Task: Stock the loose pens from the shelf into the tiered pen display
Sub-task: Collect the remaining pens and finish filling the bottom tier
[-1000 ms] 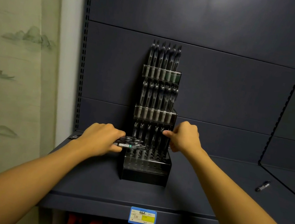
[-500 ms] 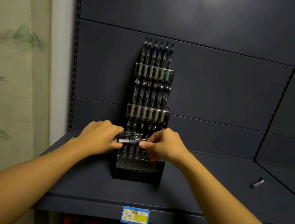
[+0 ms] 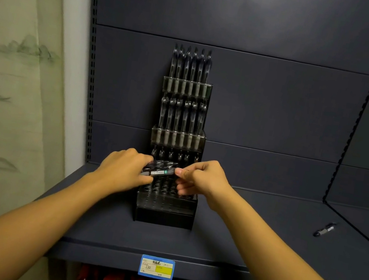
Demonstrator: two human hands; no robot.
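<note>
Left hand gripping bundle of dark pens, right hand pinching its tip; black tiered display

One tiered pen display stands on the shelf, with six pens in each upper row. One loose pen lies at three o'clock; one price tag hangs at six.

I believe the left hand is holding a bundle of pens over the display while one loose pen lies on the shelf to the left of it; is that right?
Not quite: the loose pen lies on the shelf to the right of the display, as the head view shows. The left hand does hold the bundle of pens over it.
</note>
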